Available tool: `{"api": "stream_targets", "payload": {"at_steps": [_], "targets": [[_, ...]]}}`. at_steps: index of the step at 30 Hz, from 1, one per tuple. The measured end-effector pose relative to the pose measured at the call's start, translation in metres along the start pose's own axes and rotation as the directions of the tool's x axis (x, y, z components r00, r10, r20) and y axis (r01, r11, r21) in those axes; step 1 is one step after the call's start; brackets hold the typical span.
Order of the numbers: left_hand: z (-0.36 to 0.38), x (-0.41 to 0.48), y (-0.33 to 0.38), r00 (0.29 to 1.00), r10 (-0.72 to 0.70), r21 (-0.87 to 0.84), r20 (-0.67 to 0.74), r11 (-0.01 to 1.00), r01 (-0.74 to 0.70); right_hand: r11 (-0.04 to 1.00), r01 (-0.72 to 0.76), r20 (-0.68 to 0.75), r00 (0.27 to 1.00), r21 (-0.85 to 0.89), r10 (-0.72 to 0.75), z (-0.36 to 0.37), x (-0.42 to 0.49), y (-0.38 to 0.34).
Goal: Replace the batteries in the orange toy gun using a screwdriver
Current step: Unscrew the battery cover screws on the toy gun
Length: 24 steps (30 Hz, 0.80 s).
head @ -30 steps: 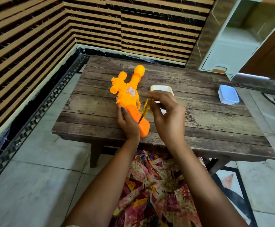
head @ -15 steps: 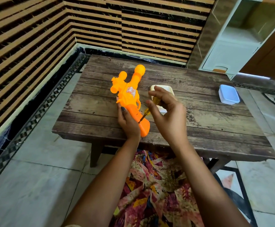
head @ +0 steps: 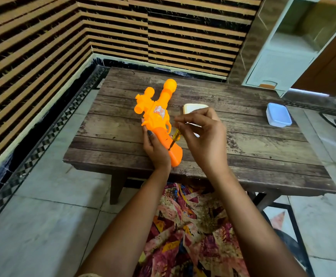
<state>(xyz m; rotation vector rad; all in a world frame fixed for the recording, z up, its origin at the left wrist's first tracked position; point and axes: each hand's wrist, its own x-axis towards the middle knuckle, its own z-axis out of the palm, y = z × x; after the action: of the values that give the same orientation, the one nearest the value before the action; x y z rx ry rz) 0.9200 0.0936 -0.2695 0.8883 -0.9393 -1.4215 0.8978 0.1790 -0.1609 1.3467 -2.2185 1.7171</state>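
L hand wrapped round orange toy gun grip; R hand fingers pinching screwdriver, tip on grip, near table edge.

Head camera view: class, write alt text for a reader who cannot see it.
A person's left hand steadies an orange toy gun on a wooden table while the right hand holds a yellow-handled screwdriver with its tip on the grip. Two plastic containers sit behind.

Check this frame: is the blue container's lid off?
No, the blue container sits closed with its lid on at the right side of the wooden table, apart from both hands.
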Motion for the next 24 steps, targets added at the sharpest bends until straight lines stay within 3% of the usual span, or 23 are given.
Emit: {"api": "stream_targets", "payload": {"at_steps": [8,15,24], "targets": [[-0.0002,-0.0021,0.0023,1.000,-0.029,0.005,-0.007,1.000,0.029,0.998,0.041,0.010,0.999,-0.037,-0.041,-0.0006,-0.0020,0.0001],[-0.0006,-0.0007,0.0018,0.999,-0.033,0.013,0.001,0.999,0.033,0.998,-0.037,-0.018,0.999,0.053,0.038,-0.0037,-0.0012,-0.0007],[-0.0010,-0.0016,0.0015,0.999,-0.037,0.034,-0.010,0.999,0.037,0.999,-0.010,-0.001,1.000,0.053,0.010,-0.0010,-0.0028,0.0027]]}}
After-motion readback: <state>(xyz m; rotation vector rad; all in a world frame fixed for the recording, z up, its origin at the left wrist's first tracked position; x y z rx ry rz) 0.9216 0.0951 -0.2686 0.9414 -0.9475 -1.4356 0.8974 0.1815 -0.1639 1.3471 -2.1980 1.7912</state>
